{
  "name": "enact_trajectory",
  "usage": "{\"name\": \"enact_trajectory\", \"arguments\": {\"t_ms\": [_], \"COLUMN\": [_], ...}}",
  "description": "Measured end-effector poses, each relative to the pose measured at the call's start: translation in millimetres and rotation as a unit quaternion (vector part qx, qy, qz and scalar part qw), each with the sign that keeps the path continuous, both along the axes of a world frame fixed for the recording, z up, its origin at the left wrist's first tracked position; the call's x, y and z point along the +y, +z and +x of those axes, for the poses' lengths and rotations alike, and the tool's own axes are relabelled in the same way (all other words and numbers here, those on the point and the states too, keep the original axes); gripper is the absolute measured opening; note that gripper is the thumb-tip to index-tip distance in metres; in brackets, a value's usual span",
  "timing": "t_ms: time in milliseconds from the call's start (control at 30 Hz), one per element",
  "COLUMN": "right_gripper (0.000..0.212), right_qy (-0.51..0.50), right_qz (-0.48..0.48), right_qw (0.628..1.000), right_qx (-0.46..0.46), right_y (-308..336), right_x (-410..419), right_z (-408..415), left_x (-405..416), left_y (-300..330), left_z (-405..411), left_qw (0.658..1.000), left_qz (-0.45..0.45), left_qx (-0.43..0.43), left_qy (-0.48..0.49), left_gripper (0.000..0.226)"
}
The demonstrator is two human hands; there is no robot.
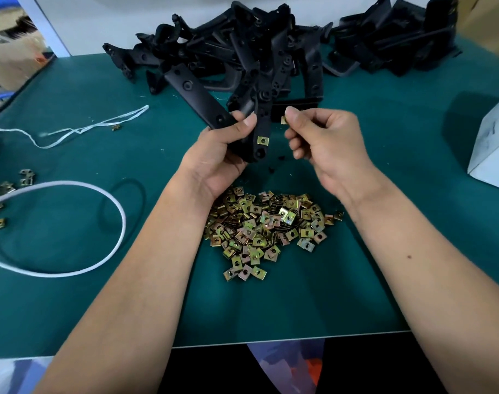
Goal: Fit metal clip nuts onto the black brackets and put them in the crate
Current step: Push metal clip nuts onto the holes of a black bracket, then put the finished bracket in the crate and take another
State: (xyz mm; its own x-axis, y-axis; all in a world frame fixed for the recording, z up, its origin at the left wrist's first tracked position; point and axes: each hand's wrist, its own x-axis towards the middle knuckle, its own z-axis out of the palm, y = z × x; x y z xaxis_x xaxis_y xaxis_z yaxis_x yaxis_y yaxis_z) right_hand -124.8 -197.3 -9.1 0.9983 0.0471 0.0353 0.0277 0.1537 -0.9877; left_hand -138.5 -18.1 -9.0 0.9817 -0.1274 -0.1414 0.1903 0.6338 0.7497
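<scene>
Left hand [222,143] grips bracket [261,129], frame centre, long axis near-vertical | right hand [322,137] pinches clip nut [284,120] just right of bracket | right hand nearer.

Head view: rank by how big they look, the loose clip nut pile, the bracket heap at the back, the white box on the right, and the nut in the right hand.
1. bracket heap
2. clip nut pile
3. white box, cut off by the frame edge, so its rank against the pile is unsure
4. nut pinched by the right hand
</scene>
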Motion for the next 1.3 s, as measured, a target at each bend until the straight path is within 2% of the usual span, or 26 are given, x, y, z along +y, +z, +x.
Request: {"name": "enact_trajectory", "arguments": {"t_ms": [167,700,900,1133,1200,1300], "right_gripper": [0.008,0.018,0.026,0.029,0.027,0.005], "right_qy": [0.013,0.026,0.031,0.084,0.053,-0.023], "right_qz": [0.076,0.018,0.011,0.021,0.005,-0.046], "right_qw": [0.997,0.999,0.999,0.995,0.998,0.998], "right_qx": [0.024,0.031,0.022,0.046,0.023,-0.023], "right_y": [3,3,1,2,4,12], "right_x": [6,8,10,6,6,3], "right_z": [-2,-6,-8,-8,-9,-13], "left_x": [-4,-6,-9,-11,-14,-29], "left_y": [0,2,3,7,11,16], "left_z": [-3,-3,-4,-6,-7,-9], "left_qw": [0.999,0.998,0.993,0.991,0.983,0.959], "left_qz": [0.032,0.059,0.110,0.136,0.176,0.236], "left_qx": [-0.016,0.012,0.011,-0.014,-0.051,-0.114], "left_qy": [-0.020,-0.021,-0.040,-0.010,0.030,0.105], "left_gripper": [0.020,0.022,0.023,0.025,0.027,0.029]}}
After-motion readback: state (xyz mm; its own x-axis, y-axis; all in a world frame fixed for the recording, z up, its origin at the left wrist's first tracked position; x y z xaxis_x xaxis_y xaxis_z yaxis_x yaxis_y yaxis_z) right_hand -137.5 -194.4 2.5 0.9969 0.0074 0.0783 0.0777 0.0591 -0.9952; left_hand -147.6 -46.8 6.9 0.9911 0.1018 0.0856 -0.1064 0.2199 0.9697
